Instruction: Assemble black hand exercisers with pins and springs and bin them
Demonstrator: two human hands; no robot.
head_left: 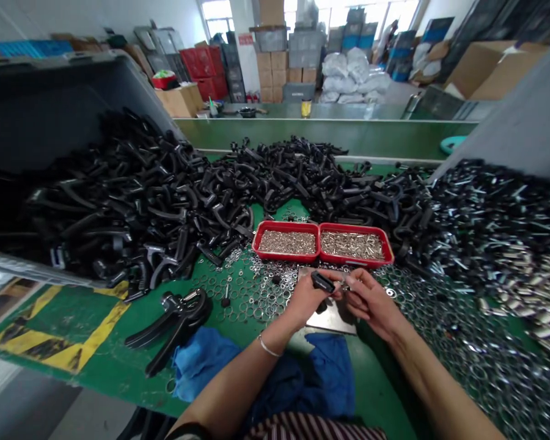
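Observation:
My left hand [308, 299] is closed round a small black part [323, 282], just below the red trays. Close beside it on the right, my right hand [366, 299] has its fingers pinched at the part's end; what they hold is too small to name. Both hands are over a metal plate [332, 321] on the green table. Small metal pieces fill the left red tray [288, 241], and short pins fill the right red tray [352, 244]. A black handle assembly with a spring [176, 324] lies at the left.
Black handles [275, 171] are heaped behind the trays and spill from a grey bin [142, 91] at left. Metal rings [476, 360], bolts [499, 201] and metal sleeves [531, 299] cover the right side. Blue cloth [211, 360] lies near the front edge.

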